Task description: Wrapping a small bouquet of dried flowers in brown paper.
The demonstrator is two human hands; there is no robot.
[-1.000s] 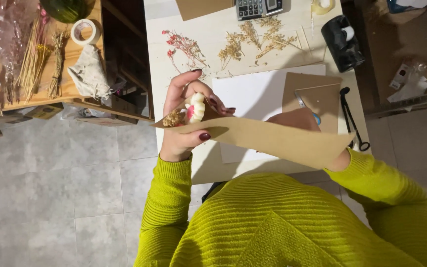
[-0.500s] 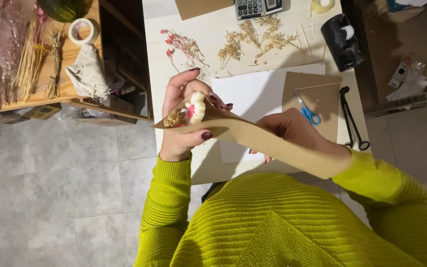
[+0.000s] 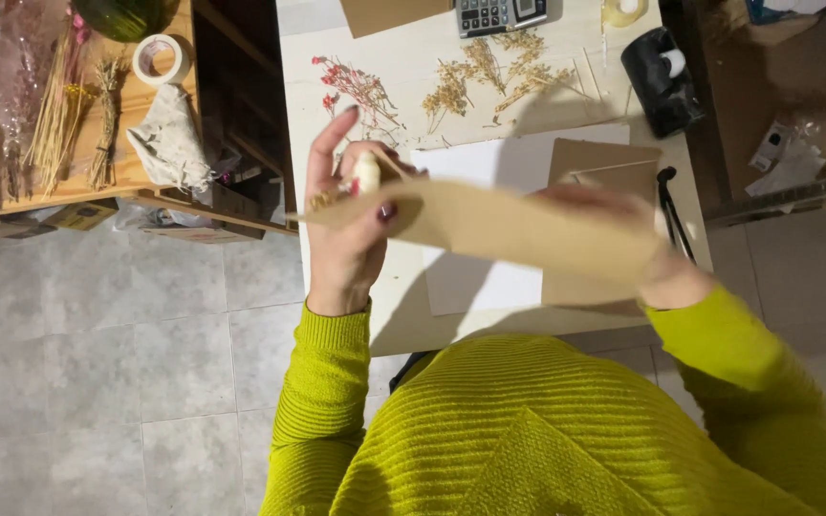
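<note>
Fingers of left hand pinch kraft paper strip; right hand grips far end.

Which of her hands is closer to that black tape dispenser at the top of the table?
The right hand, low and just left of the tape dispenser. The left hand is far across the table.

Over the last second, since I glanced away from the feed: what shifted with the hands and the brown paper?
The right hand slid behind the brown paper strip, hiding the blue-handled scissors seen before. The strip now lies nearly level. The left hand kept pinching its left end together with the small dried bunch. The dried flowers and the tape dispenser stayed put.
</note>
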